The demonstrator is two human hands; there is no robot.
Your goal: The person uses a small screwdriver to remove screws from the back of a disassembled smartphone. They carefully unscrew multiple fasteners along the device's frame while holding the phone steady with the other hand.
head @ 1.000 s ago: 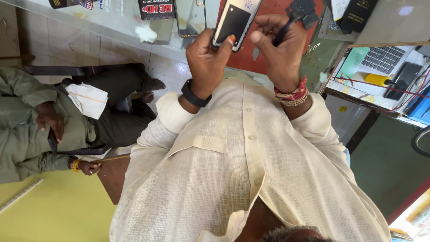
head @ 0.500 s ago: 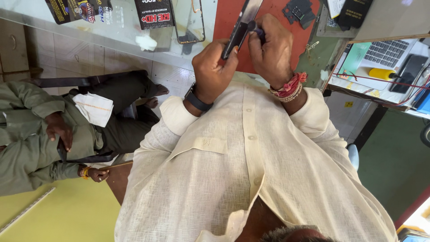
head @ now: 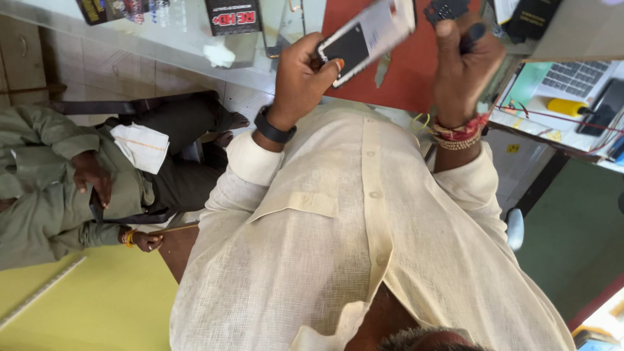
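While I am looking down over the cream shirt [head: 338, 247], my left hand [head: 302, 81] is clamping a slim phone-like device [head: 364, 36] by its lower edge, fingers wrapped behind and thumb on the dark face. The device is tilting up to the right, above the red mat [head: 403, 71] on the tabletop [head: 195, 45]. My right hand [head: 465, 65] is closing into a fist around a small dark tool [head: 473, 34], just beside the device. A seated person in olive clothes [head: 58, 188] is sitting well apart to the left, a white cloth [head: 140, 146] on the lap.
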